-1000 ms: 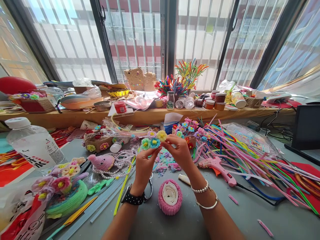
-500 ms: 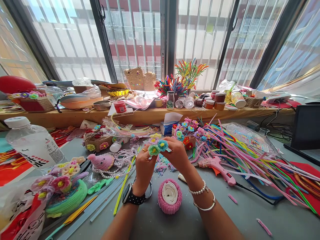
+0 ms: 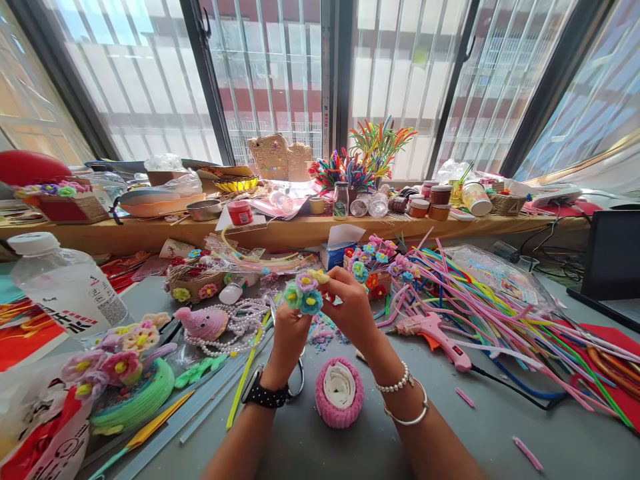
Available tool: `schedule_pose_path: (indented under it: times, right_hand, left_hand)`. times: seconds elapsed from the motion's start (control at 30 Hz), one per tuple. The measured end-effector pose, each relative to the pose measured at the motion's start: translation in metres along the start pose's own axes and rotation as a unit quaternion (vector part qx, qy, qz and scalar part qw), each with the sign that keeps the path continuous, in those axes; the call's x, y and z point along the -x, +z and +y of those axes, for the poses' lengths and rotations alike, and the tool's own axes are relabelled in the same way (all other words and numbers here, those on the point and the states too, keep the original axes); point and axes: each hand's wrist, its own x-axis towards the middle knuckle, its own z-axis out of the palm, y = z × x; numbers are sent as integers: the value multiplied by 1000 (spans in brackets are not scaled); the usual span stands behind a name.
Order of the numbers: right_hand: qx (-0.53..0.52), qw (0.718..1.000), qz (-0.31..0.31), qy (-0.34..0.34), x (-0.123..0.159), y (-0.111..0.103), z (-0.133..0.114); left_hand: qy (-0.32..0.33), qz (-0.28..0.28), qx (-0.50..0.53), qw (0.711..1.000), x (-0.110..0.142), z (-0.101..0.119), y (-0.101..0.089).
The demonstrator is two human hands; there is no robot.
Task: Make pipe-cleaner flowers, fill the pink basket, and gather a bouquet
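Observation:
A small bunch of pipe-cleaner flowers in green, blue, lilac and yellow is held up over the middle of the table. My left hand is closed round the bunch from below; its stems are hidden in the fingers. On the other side, my right hand pinches the yellow flower at the bunch's edge between thumb and fingers. Below both hands stands a round pink fuzzy pot with a rolled white filling inside.
A pink glue gun with a black cord lies right of my hands, before a heap of pipe cleaners. Pearl strings, a pink knitted figure, a green flower piece and a bottle are at left.
The flower bunch has turned, so the blue flower faces front and the green one sits at left. My right fingers have shifted onto the yellow flower. The pink pot has stayed put.

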Motion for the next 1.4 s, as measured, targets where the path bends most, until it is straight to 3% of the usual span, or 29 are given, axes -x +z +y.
schedule_pose_path:
  times: [0.23,0.47,0.57,0.7,0.9,1.1,1.3,1.4]
  right_hand:
    - [-88,991,-72,64,-5,-17,9]
    - [-237,943,-200,123,-2,-36,23]
    - [-293,914,-220,176,-1,-36,23]
    - [-318,901,-209,208,-1,-31,20]
    - [-341,897,-174,222,-2,-28,19]
    - [-298,926,-128,195,-5,-32,15]
    - [-355,902,-130,209,-4,-28,16]
    - [-348,906,-110,215,-3,-27,16]
  left_hand:
    - [-49,-137,121,982,-3,13,-4]
    - [-106,-373,263,883,-1,29,-11]
    - [-116,-418,294,852,0,27,-12]
    - [-115,-407,266,866,-1,26,-11]
    - [-120,-332,237,905,-4,32,-11]
    - [-186,-250,247,917,-3,28,-6]
    - [-181,-192,259,929,-3,19,-1]
    - [-188,-170,270,929,-3,16,0]
